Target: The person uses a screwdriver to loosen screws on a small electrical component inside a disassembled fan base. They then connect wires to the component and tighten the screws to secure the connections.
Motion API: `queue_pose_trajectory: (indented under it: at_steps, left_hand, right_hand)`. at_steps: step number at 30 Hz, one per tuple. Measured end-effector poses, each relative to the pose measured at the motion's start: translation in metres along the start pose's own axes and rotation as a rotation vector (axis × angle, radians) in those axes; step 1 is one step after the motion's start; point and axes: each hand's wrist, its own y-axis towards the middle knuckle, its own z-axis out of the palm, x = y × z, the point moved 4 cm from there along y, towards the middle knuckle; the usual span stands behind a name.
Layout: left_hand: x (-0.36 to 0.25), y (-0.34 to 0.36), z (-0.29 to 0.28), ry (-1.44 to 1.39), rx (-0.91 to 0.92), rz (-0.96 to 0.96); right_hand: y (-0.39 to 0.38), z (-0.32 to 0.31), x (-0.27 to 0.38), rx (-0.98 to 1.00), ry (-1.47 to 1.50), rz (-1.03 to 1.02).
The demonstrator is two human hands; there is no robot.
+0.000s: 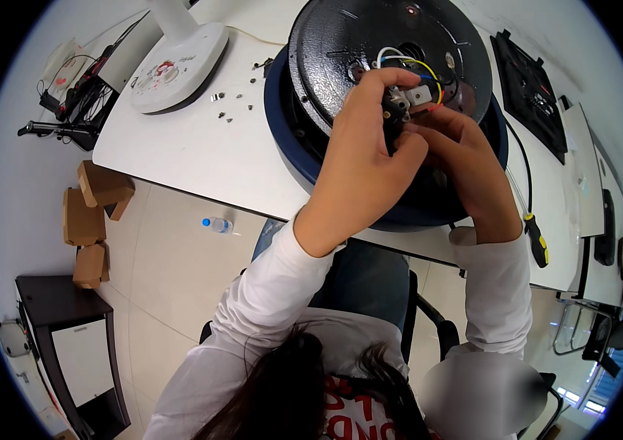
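Over the round base, my left hand (363, 154) is closed around a small black electrical part (392, 114) with metal terminals and a pale square piece (419, 95). White, yellow, blue and red wires (440, 79) loop from it to a glossy black round plate (326, 55). My right hand (469, 158) comes in from the other side, its fingers pinched together against the part's lower edge. What lies between those fingertips is hidden. The plate is propped up, tilted, in a dark blue round housing (286, 143) on the white table (201, 154).
Several small screws and metal bits (238, 95) lie left of the housing, near a white lamp base (179, 70). At right are a yellow-and-black screwdriver (536, 240) and an open black tool case (528, 92). Cardboard boxes (84, 216) and a plastic bottle (217, 225) are on the floor.
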Motion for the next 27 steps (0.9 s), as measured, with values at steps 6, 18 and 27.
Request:
queue_pose_trajectory:
  at_steps: [6,18,27]
  left_hand:
    - [-0.002,-0.002,0.001,-0.068,-0.002,-0.067]
    - [-0.016,-0.006,-0.009,0.315,0.012,0.166]
    - [-0.032,-0.006,-0.055,0.718,-0.185,0.312]
  right_hand:
    - [0.002,-0.005,-0.002,0.014,-0.017,0.002]
    - [0.002,-0.008,-0.011,-0.025,0.023,0.045]
    - [0.002,0.001,-0.001,-0.019,-0.147,0.129]
